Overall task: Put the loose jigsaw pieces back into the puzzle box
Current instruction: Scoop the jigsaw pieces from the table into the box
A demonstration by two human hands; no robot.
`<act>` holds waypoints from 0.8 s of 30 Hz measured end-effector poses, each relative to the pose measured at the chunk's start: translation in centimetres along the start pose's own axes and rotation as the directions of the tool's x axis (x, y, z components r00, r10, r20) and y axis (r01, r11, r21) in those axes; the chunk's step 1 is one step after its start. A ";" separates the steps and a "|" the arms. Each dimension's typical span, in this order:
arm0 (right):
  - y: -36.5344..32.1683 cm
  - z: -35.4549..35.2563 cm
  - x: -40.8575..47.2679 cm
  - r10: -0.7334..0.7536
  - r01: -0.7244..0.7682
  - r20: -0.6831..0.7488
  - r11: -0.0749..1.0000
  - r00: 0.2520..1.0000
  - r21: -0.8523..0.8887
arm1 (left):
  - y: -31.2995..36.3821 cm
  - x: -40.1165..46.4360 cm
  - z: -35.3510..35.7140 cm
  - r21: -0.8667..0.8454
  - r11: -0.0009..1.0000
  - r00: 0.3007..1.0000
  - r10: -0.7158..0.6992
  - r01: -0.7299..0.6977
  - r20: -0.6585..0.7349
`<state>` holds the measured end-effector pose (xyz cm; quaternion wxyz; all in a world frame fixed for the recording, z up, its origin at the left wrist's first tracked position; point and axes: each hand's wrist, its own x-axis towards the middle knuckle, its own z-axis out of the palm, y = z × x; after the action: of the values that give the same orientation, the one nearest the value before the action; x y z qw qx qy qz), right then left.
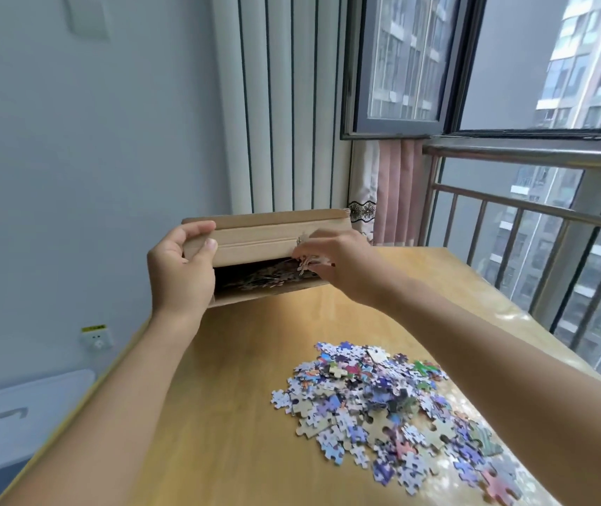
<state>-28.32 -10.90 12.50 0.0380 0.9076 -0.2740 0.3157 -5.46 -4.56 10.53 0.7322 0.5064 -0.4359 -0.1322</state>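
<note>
Dropping a handful of pieces [305, 262] into the box [266, 261], which is held above the far end of the tabletop [240, 414]: the left hand [178, 272] grips its left end and tips the opening toward the person, while the right hand [331, 262] pinches the bunch at the mouth. Best to keep that tilt, push the fingers past the lip, then release. A big pile [393, 407] waits on the tabletop nearer the person, so bigger scoops would help.

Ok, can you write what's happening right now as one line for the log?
left hand: grips puzzle box | right hand: drops jigsaw pieces into box | pile: on table
</note>
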 end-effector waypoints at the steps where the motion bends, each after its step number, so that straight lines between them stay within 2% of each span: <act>1: 0.3 0.5 0.0 -0.027 0.027 -0.009 0.999 1.000 -0.023 | 0.3 0.1 0.0 0.004 1.000 1.000 -0.010 0.010 -0.007; 5: 1.0 2.0 0.0 -0.163 0.155 -0.053 0.980 0.985 -0.125 | 1.1 0.9 -0.2 0.045 0.998 0.999 -0.051 0.052 -0.017; 8: 1.1 2.4 -0.1 -0.200 0.196 -0.017 0.971 0.980 -0.135 | 1.5 1.5 -0.2 0.042 0.994 0.995 -0.101 0.101 -0.009; 12: 1.4 2.1 1.3 -0.083 0.090 0.105 0.994 0.991 -0.069 | 1.5 1.8 0.1 0.041 0.992 0.993 -0.117 0.117 0.006; 17: 2.1 1.8 2.7 0.025 -0.001 0.272 0.996 0.962 -0.089 | 1.6 2.0 0.4 0.029 0.991 0.992 -0.129 0.129 0.007; 21: 2.3 0.9 3.7 0.209 -0.170 0.436 0.977 0.875 -0.128 | 1.7 1.9 0.7 0.014 0.993 0.993 -0.119 0.119 0.023; 23: 2.3 1.0 3.9 0.264 -0.261 0.414 0.963 0.871 -0.064 | 1.6 1.8 0.7 0.000 0.994 0.993 -0.113 0.113 0.018; 24: 2.2 1.3 3.8 0.293 -0.299 0.357 0.953 0.887 -0.041 | 1.4 1.7 0.7 -0.009 0.994 0.994 -0.112 0.112 0.014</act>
<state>-26.28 -14.92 13.53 -0.0684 0.8977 -0.4091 0.1489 -5.37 -5.47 12.65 0.7232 0.5255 -0.4109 -0.1788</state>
